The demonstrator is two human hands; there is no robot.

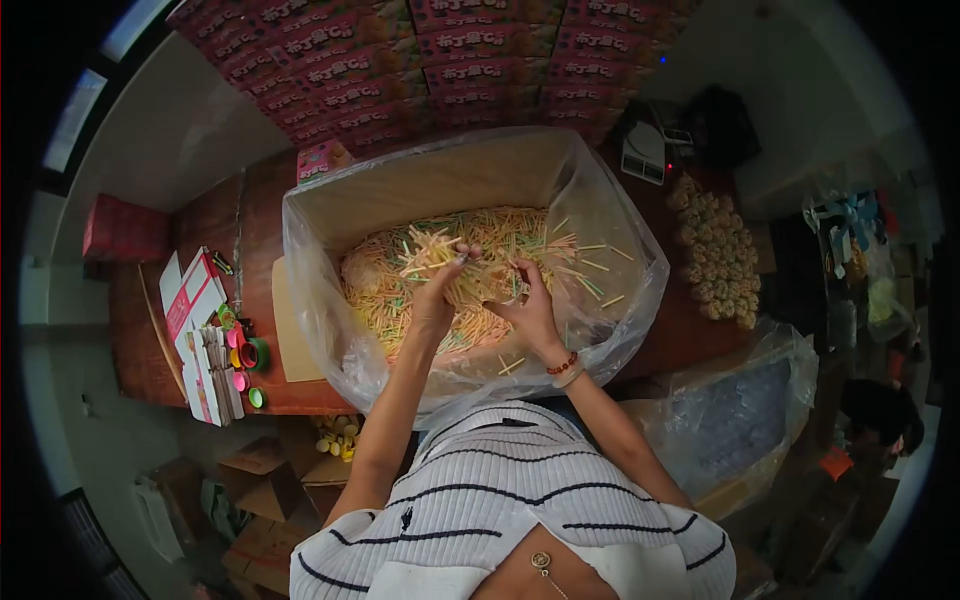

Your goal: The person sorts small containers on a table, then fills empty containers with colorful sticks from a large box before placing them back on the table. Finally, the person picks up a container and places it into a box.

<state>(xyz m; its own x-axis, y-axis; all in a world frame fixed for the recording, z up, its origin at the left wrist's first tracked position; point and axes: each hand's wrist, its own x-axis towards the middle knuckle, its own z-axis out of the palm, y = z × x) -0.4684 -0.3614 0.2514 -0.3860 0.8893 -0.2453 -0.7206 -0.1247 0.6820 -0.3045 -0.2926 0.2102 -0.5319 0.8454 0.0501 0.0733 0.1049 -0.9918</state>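
Note:
A large carton lined with a clear plastic bag (pixel 625 230) stands in front of me, holding a deep heap of thin pastel sticks (pixel 400 315) in yellow, pink, orange and green. Over the heap, my left hand (pixel 437 298) is closed around a bunch of these sticks (pixel 428 250), their ends fanning out above the fingers. Just to its right, my right hand (pixel 532 312) has thumb and forefinger spread apart, facing the left hand, low over the sticks. More sticks lie loose against the bag's right side.
Stacked pink printed boxes (pixel 350 75) rise behind the carton. At right are a scale (pixel 643 152), a cluster of small filled packs (pixel 715 255) and a plastic-lined box (pixel 735 415). Flattened cartons (pixel 210 365) and coloured lids (pixel 257 353) lie on the left of the red-brown table (pixel 265 200).

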